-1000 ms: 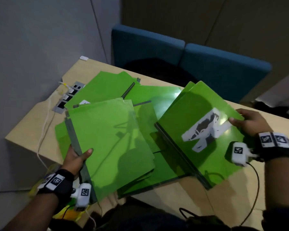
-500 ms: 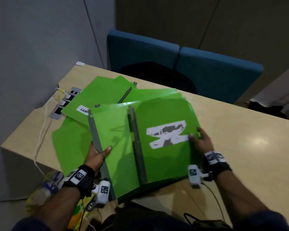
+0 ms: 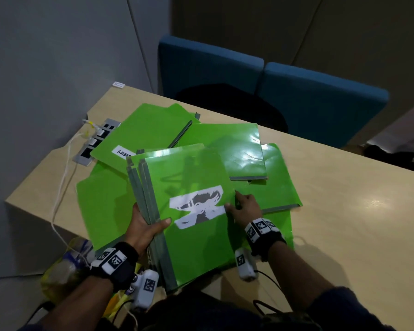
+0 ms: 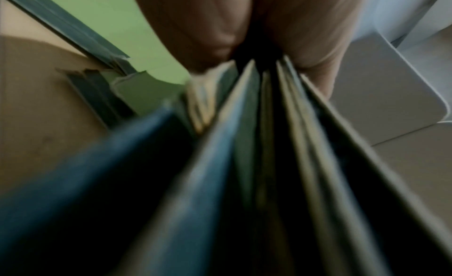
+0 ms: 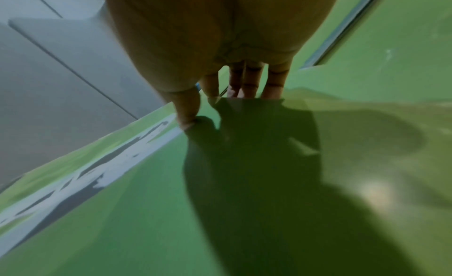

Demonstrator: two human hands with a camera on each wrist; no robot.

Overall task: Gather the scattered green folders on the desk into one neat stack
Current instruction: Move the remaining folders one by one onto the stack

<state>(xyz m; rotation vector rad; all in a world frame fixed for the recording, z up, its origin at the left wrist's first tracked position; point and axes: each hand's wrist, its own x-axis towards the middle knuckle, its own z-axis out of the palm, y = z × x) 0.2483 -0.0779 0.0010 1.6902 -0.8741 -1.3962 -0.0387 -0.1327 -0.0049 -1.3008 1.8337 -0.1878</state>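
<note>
Near the desk's front edge, a held stack of green folders [image 3: 196, 247] with grey spines is tilted up. My left hand [image 3: 146, 228] grips the spines, thumb on top; the left wrist view shows the spine edges [image 4: 244, 144] fanned between thumb and fingers. The top folder [image 5: 146, 202] bears a torn white label [image 3: 197, 206]. My right hand [image 3: 242, 207] pinches its right edge, thumb [image 5: 186, 117] on top and fingers under it. More green folders lie scattered: one with a white label [image 3: 139, 137], a glossy one [image 3: 225, 149], one at the right [image 3: 280, 187], one underneath at the left [image 3: 101, 206].
The wooden desk [image 3: 344, 211] extends bare to the right. A socket panel [image 3: 96, 142] with white cables [image 3: 62, 187] sits at its left edge by the grey wall. Two blue chairs [image 3: 296, 99] stand behind. A yellow bag [image 3: 60, 271] lies below the desk.
My right hand swung the labelled folder left from the desk's right side onto the stack in my left hand. Its spine now lines up with the others.
</note>
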